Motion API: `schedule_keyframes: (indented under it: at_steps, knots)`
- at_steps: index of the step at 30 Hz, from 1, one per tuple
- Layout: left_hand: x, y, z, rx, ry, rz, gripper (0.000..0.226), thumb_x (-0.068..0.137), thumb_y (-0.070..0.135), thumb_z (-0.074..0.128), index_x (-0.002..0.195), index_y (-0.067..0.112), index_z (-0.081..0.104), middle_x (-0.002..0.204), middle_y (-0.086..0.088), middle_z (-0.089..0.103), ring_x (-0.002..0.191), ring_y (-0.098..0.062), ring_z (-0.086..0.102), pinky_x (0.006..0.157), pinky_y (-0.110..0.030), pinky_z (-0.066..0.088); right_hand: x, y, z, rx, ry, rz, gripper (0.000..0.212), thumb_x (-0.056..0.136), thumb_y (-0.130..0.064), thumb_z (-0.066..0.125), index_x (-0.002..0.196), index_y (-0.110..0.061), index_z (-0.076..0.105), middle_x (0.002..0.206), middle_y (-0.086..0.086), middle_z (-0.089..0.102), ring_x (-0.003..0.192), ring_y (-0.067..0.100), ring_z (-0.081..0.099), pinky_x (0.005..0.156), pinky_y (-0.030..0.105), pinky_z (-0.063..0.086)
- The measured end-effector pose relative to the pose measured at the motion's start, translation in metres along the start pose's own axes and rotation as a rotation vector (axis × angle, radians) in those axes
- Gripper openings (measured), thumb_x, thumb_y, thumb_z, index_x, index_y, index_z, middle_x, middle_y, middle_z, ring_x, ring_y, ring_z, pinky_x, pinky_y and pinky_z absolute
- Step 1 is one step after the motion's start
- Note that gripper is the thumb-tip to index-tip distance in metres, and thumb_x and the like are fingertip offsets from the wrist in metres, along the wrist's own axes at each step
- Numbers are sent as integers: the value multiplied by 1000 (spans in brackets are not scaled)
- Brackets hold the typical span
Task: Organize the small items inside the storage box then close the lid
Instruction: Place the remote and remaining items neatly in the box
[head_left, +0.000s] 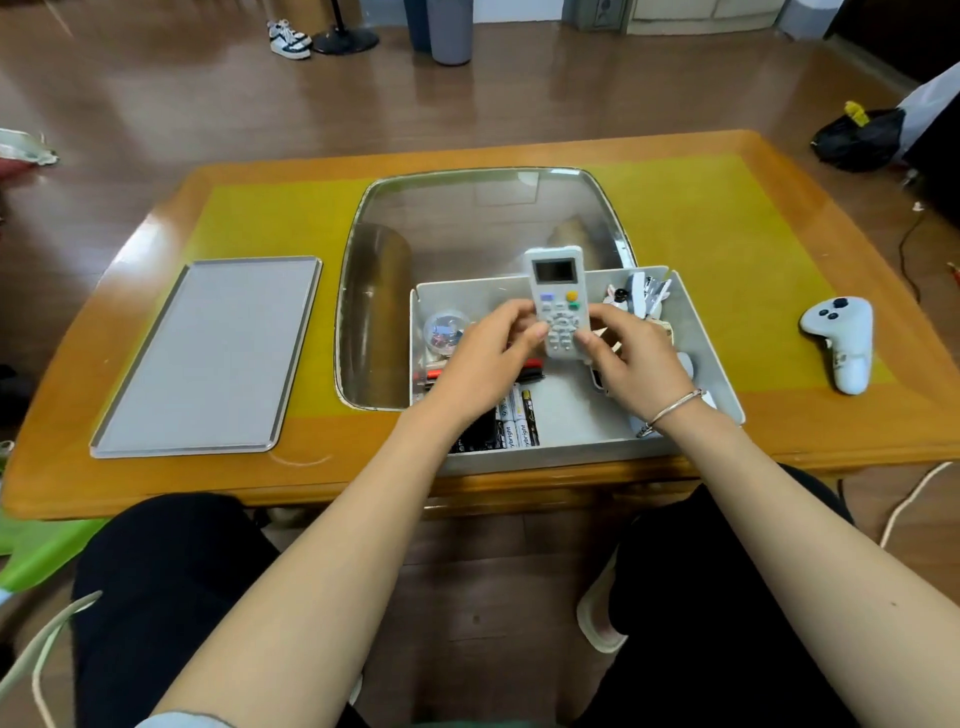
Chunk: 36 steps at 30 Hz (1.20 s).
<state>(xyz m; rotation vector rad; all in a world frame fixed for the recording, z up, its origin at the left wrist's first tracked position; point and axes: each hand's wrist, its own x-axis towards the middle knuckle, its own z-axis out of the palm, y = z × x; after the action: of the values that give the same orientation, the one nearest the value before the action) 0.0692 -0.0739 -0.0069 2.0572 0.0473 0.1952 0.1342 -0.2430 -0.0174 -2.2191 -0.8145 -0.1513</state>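
I am pinching the remote (558, 301) with both hands (488, 353) (634, 358) above the box (701, 332), probably choosing its place.

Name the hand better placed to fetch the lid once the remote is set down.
Left, probably. The lid lies flat on the table left of the storage box, nearer the left hand; the right hand would cross over.
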Motion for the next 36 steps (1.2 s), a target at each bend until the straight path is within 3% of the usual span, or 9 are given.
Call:
schedule_keyframes:
  at_steps: [3, 6, 9, 11, 14, 22, 25, 30, 36]
  knots:
    - [0, -5, 13, -42, 31, -44, 14, 97, 20, 53, 106, 12, 60, 105, 1, 69, 93, -8, 63, 81, -20, 50, -6, 3, -3, 114, -140, 56, 26, 92, -12, 55, 118, -12, 58, 93, 0, 68, 66, -9, 55, 65, 8, 40]
    - [0, -8, 21, -27, 29, -71, 10, 97, 23, 53, 95, 14, 58, 91, 7, 65, 84, -7, 61, 66, -15, 48, -10, 7, -6, 133, -213, 139, 27, 91, -20, 58, 119, -17, 59, 91, 1, 71, 66, 0, 59, 70, 25, 50]
    - [1, -11, 22, 82, 53, -123, 15, 97, 28, 52, 89, 15, 54, 86, -2, 65, 79, -16, 61, 66, -24, 49, -5, 18, -15, -163, -149, 170, 36, 91, -41, 55, 120, -21, 59, 97, 0, 69, 83, 17, 62, 79, 35, 51]
    - [3, -14, 19, 169, 66, -155, 19, 98, 30, 51, 87, 15, 52, 88, -6, 66, 81, -22, 62, 70, -35, 50, 2, 27, -21, -366, -126, 146, 35, 91, -39, 54, 120, -20, 59, 106, 3, 67, 97, 24, 60, 86, 37, 47]
    - [4, -16, 12, 258, 71, -184, 19, 97, 33, 50, 88, 16, 51, 91, -1, 65, 82, -18, 60, 69, -34, 50, 14, 37, -20, -578, -210, 88, 33, 90, -33, 55, 121, -22, 58, 121, 5, 59, 114, 27, 48, 94, 38, 35]
    - [4, -24, 3, 455, 32, -208, 20, 97, 36, 50, 87, 19, 51, 78, 9, 54, 74, -11, 54, 57, -27, 40, 40, 36, 8, -852, -354, -9, 57, 73, -60, 65, 115, -22, 58, 116, 2, 60, 114, 26, 48, 93, 39, 31]
    - [4, -23, 8, 472, 10, -200, 22, 97, 36, 51, 87, 15, 54, 81, 4, 58, 77, -16, 56, 63, -32, 43, 42, 37, 13, -875, -374, -44, 50, 72, -56, 67, 109, -21, 61, 112, 4, 59, 111, 26, 48, 91, 38, 31]
    - [4, -23, 21, 447, -37, -209, 24, 95, 35, 55, 79, 16, 54, 71, 7, 53, 67, -8, 51, 52, -21, 32, 41, 39, 8, -827, -355, -76, 42, 76, -49, 66, 110, -24, 62, 111, 2, 57, 110, 25, 47, 90, 37, 31]
    - [7, -19, 39, 431, -88, -244, 28, 91, 33, 62, 86, 5, 62, 73, -4, 62, 72, -22, 59, 60, -32, 45, 37, 38, 1, -745, -300, -81, 27, 80, -42, 64, 104, -28, 65, 107, -1, 58, 107, 23, 48, 88, 36, 29]
